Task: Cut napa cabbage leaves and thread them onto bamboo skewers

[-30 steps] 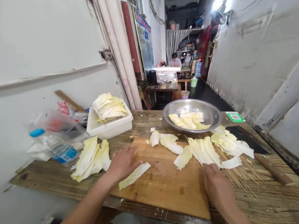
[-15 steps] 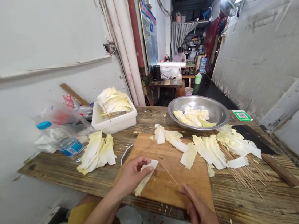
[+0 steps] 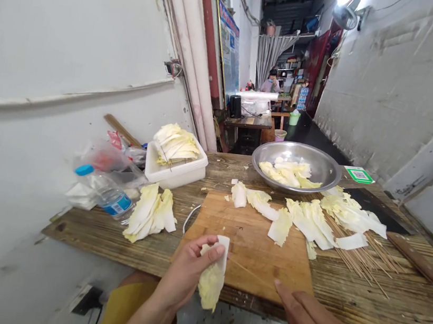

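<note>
My left hand pinches a strip of napa cabbage leaf between thumb and fingers, over the near edge of the wooden cutting board. The leaf's white end points up and its yellow, frilly end hangs down. In my right hand is a thin bamboo skewer, its tip at the right edge of the leaf; I cannot tell whether it has gone in. Further cabbage pieces lie along the far side of the board, and loose skewers are to the right.
A steel bowl with cabbage stands behind the board. On the left are a white tub of skewered leaves, a leaf pile and a water bottle. At right lies a knife with a wooden handle. A person sits far back.
My left hand has lifted and turned the cabbage strip more upright. The skewer's tip has come to its edge, from a small gap before. The view has shifted slightly left.
</note>
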The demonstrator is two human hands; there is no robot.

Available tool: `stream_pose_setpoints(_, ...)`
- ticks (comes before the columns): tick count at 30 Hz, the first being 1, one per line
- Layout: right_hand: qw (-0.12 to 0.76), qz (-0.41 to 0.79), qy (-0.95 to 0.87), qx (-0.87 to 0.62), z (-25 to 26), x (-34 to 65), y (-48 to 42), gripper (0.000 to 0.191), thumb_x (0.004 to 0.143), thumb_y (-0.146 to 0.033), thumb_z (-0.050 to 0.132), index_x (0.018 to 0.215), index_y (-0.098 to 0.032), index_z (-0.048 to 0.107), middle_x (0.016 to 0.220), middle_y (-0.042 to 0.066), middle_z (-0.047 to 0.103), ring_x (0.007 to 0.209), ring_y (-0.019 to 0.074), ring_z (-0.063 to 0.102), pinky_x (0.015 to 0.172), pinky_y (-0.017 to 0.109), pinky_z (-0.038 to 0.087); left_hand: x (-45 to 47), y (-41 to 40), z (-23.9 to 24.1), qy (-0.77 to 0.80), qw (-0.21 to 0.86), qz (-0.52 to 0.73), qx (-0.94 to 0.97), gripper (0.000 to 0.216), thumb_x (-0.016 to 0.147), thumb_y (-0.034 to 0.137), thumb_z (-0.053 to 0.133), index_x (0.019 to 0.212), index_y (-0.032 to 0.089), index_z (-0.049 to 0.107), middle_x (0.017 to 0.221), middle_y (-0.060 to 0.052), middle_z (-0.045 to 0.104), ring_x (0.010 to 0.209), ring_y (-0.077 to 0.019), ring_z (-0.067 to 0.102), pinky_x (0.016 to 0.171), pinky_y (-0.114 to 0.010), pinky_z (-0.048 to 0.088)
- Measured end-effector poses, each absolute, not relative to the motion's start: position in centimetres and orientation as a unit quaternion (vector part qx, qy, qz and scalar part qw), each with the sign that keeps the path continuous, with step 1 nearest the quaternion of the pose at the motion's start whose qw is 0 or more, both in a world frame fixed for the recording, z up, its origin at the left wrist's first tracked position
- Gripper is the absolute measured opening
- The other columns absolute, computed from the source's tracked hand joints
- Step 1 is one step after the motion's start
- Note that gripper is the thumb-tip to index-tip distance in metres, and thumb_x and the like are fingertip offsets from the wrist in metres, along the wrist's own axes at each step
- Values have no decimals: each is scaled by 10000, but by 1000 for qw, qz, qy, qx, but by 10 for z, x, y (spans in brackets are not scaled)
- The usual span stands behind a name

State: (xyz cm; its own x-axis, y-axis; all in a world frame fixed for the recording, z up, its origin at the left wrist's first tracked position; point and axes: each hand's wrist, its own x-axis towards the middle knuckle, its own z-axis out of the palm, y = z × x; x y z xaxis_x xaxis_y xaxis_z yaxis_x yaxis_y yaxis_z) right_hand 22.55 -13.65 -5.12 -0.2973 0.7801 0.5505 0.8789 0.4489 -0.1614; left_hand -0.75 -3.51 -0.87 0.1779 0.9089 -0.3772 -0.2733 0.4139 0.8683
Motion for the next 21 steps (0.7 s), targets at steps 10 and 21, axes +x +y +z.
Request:
stream_pose_setpoints(10, 259, -84, -803, -530, -55, 234, -136, 645, 879, -60, 363, 1474, -287, 261, 1087, 68, 669, 839, 180, 694, 595, 245, 570, -8, -36, -4, 464, 711, 388, 359, 399, 527, 431, 859, 750, 139, 703, 657, -12, 665, 532, -68, 492, 523, -168, 368)
stream_pose_setpoints(21, 259, -79, -802, -533, -55, 232, -136, 556, 908, -93, 363, 1430, -282, 356, 985, 49, 679, 758, 159, 687, 567, 229, 552, -7, -35, -3, 471, 699, 373, 388, 387, 539, 467, 839, 705, 133, 738, 633, -33, 655, 539, -89, 483, 527, -187, 352)
